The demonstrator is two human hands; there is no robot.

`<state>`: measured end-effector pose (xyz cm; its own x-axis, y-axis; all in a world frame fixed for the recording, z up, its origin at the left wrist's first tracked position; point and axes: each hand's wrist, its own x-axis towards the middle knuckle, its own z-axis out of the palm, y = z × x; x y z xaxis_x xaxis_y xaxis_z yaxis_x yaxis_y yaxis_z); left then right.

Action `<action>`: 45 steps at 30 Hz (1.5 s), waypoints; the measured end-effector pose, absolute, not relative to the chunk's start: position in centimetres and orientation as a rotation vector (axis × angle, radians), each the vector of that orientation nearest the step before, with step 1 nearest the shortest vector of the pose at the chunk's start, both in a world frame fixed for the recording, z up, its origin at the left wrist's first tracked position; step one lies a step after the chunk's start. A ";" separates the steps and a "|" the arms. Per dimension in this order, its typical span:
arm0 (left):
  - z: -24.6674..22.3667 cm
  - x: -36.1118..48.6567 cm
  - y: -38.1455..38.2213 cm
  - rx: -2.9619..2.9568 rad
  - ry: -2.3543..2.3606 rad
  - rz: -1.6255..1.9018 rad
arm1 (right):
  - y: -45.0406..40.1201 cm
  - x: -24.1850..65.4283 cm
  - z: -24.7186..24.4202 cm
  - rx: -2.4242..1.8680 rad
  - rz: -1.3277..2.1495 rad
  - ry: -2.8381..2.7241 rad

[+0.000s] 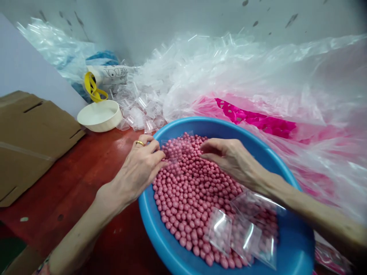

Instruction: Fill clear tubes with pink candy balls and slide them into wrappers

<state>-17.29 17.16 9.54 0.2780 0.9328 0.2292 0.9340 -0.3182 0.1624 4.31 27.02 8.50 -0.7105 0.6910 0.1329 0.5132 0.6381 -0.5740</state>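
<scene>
Well, both hands (137, 172) (235, 160) over pink balls (189, 206)

One left hand (137, 172) and one right hand (233, 160); one gold ring (140, 143); one blue plastic basin (292, 244); one white bowl (100, 116); one cardboard sheet (31, 141); at least four small clear plastic bags (219, 231); pink beads (186, 206), too many to count.
</scene>
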 end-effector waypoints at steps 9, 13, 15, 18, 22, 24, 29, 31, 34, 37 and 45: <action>9.1 -15.4 17.8 -2.532 -1.808 -0.061 | 28.1 9.5 7.6 -1.084 0.436 -2.717; 9.0 -15.1 17.7 -2.556 -1.846 -0.084 | 26.7 8.4 7.0 -0.917 0.613 -2.822; 9.1 -15.0 17.7 -2.556 -1.883 -0.091 | 25.4 7.5 6.8 -0.836 0.732 -2.863; 9.2 -15.2 17.7 -2.558 -1.916 -0.127 | 23.9 6.3 6.6 -0.802 0.863 -2.850; 8.9 -15.6 17.8 -2.629 -1.885 -0.152 | 24.2 5.1 6.9 -0.807 0.955 -2.745; 8.8 -15.9 17.8 -2.670 -1.879 -0.172 | 24.8 4.3 7.7 -0.804 0.962 -2.660; 8.5 -16.1 17.7 -2.684 -1.910 -0.236 | 25.4 1.2 9.2 -0.721 0.889 -2.526; 8.3 -16.1 17.7 -2.688 -1.905 -0.274 | 25.4 0.2 8.7 -0.653 0.871 -2.532; 8.0 -16.3 17.6 -2.674 -1.903 -0.323 | 25.6 -0.4 7.3 -0.593 0.873 -2.538; 7.6 -16.5 17.6 -2.663 -1.906 -0.370 | 25.7 -0.2 6.7 -0.567 0.901 -2.542; 8.0 -16.3 17.5 -2.640 -1.989 -0.478 | 25.7 0.7 9.1 -0.695 0.945 -2.417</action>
